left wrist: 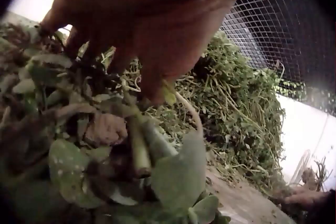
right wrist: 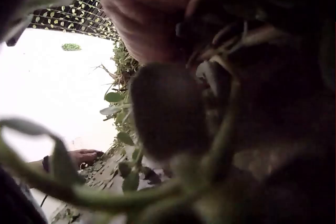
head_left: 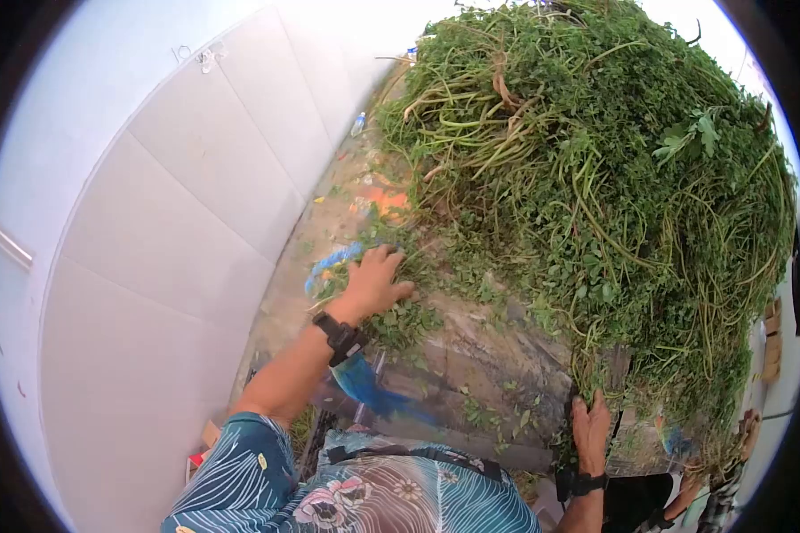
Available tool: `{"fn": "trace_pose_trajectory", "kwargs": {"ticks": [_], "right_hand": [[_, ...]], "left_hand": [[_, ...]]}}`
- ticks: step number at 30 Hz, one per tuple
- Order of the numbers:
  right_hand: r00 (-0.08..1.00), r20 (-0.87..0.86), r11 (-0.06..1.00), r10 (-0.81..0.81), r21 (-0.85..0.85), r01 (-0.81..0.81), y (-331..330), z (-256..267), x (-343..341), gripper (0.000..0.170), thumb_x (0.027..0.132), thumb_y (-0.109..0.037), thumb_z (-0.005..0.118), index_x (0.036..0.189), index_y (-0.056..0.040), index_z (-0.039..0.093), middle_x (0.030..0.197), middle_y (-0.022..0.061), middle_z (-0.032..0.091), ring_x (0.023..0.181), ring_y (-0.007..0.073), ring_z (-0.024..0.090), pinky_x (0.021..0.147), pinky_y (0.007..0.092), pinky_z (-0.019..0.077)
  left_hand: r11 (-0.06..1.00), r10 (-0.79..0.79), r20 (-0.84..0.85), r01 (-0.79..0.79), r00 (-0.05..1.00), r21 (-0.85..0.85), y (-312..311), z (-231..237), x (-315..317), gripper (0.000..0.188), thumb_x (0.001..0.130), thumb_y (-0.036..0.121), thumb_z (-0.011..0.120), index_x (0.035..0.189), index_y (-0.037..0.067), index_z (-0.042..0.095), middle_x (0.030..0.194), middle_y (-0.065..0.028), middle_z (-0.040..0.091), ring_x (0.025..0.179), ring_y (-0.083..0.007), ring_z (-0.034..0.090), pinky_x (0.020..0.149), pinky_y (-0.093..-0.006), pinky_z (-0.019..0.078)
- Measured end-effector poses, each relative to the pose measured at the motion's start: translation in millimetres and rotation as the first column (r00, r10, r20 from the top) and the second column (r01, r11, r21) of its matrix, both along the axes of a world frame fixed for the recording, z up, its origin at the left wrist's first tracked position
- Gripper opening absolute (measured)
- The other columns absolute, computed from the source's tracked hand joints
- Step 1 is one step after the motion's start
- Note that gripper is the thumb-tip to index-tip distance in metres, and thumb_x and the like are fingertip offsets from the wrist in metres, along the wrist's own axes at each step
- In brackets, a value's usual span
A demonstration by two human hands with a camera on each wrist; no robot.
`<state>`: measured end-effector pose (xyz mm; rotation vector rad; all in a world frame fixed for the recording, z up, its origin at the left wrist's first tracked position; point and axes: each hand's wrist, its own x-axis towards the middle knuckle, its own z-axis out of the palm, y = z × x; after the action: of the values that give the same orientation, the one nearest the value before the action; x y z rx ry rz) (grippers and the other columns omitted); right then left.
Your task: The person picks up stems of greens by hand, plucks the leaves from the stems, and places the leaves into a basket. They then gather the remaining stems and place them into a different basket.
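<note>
A big heap of leafy green stems (head_left: 578, 169) covers much of the table (head_left: 507, 338), over its printed plastic cover. My left hand (head_left: 378, 282), fingers spread and pointing down, rests on loose leaves (head_left: 404, 324) left of the heap. In the left wrist view the fingertips of the left hand (left wrist: 152, 35) reach in among leaves and cut stems (left wrist: 139, 150). My right hand (head_left: 590, 431) is at the near table edge, right where strands hang from the heap. Leafy stems (right wrist: 228, 113) cross close under the right palm (right wrist: 149, 19); its grip on them cannot be told.
A pale panelled wall (head_left: 196, 178) runs along the left side. A small clear bottle (head_left: 358, 124) stands by the wall. Another person's arm (head_left: 684, 493) reaches in at the lower right. Dark wire mesh (left wrist: 262, 19) shows behind the heap.
</note>
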<state>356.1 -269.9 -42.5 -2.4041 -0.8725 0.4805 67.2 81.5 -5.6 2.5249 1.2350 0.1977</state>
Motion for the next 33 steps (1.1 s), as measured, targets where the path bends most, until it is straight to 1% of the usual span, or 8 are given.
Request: {"fn": "trace_pose_trajectory", "kwargs": {"ticks": [5,9,12,15,18,24,30,33], "right_hand": [[0.987,-0.15,0.998,-0.053,0.022,0.057,0.4,1.3,0.7,0.077,0.084,-0.051,0.051,0.127,0.0111,0.037,0.121,0.0325,0.045,0.115,0.0432,0.044,0.091,0.0491,0.0394],[0.973,-0.205,0.994,-0.107,-0.045,0.1,-0.7,-2.3,4.6,0.076,0.084,-0.049,0.052,0.127,0.0117,0.038,0.119,0.0313,0.047,0.111,0.0411,0.047,0.088,0.0475,0.0415],[0.982,-0.162,0.995,-0.095,0.013,0.099,-3.2,-9.6,4.2,0.074,0.084,-0.048,0.052,0.127,0.0112,0.038,0.118,0.031,0.049,0.107,0.0398,0.05,0.084,0.0469,0.0427],[0.987,-0.132,0.996,-0.088,-0.018,0.086,-1.1,-4.5,2.9,0.074,0.084,-0.048,0.053,0.127,0.0105,0.038,0.117,0.0308,0.05,0.106,0.0398,0.051,0.084,0.0467,0.043],[0.992,-0.074,0.987,-0.105,-0.127,0.095,5.3,6.2,-1.7,0.073,0.084,-0.048,0.053,0.127,0.0098,0.039,0.117,0.0308,0.049,0.107,0.041,0.05,0.086,0.0474,0.0427],[0.995,0.052,0.995,-0.087,0.043,0.085,-5.1,-14.9,-3.0,0.069,0.085,-0.045,0.054,0.125,0.0091,0.041,0.12,0.0307,0.048,0.109,0.0431,0.048,0.089,0.0504,0.0407],[0.985,-0.097,0.99,-0.14,-0.032,0.137,-4.1,-13.6,1.4,0.068,0.084,-0.044,0.055,0.127,0.0072,0.04,0.126,0.029,0.042,0.116,0.0425,0.043,0.093,0.0512,0.0394],[0.982,-0.024,0.979,-0.189,-0.077,0.187,7.0,1.2,-9.3,0.07,0.083,-0.044,0.056,0.129,0.0068,0.038,0.129,0.0281,0.041,0.118,0.0418,0.041,0.095,0.0515,0.0381]], "left_hand": [[0.934,-0.076,0.334,0.184,0.939,-0.305,4.9,9.0,-23.2,0.051,0.078,0.028,0.061,0.122,0.005,0.048,0.127,-0.0185,0.044,0.117,-0.0354,0.042,0.096,-0.044,0.0343],[0.994,-0.009,0.315,-0.025,0.949,0.105,-0.4,10.3,-51.9,0.039,0.074,0.018,0.063,0.11,0.004,0.054,0.116,-0.018,0.051,0.108,-0.0349,0.048,0.091,-0.0389,0.0399],[0.988,-0.063,0.168,0.037,0.984,0.15,-23.0,5.9,-57.5,0.034,0.073,0.018,0.064,0.104,0.004,0.057,0.103,-0.0182,0.057,0.098,-0.034,0.054,0.082,-0.0405,0.0431],[0.98,0.092,0.141,-0.065,0.986,-0.188,-33.0,11.5,-48.2,0.031,0.073,0.018,0.066,0.1,0.004,0.057,0.09,-0.0174,0.06,0.085,-0.0322,0.058,0.073,-0.0396,0.0452],[0.982,0.079,0.443,0.005,0.893,-0.186,-33.5,32.4,-33.1,0.029,0.072,0.017,0.066,0.097,0.003,0.058,0.078,-0.015,0.061,0.074,-0.0294,0.059,0.065,-0.0369,0.0453],[0.922,0.026,0.283,0.087,0.959,-0.378,-18.6,56.1,-27.0,0.017,0.078,0.01,0.062,0.094,0.004,0.06,0.078,-0.0071,0.06,0.069,-0.0147,0.057,0.064,-0.0298,0.0452],[0.967,-0.026,0.405,0.126,0.914,-0.223,27.3,62.1,-21.1,0.027,0.074,0.018,0.065,0.095,0.002,0.06,0.089,-0.0128,0.061,0.084,-0.0251,0.059,0.074,-0.0342,0.0463],[0.992,-0.083,0.239,0.057,0.968,0.112,56.6,47.3,-13.8,0.037,0.075,0.018,0.065,0.108,0.005,0.056,0.105,-0.0152,0.059,0.096,-0.0255,0.058,0.084,-0.035,0.0445]]}}
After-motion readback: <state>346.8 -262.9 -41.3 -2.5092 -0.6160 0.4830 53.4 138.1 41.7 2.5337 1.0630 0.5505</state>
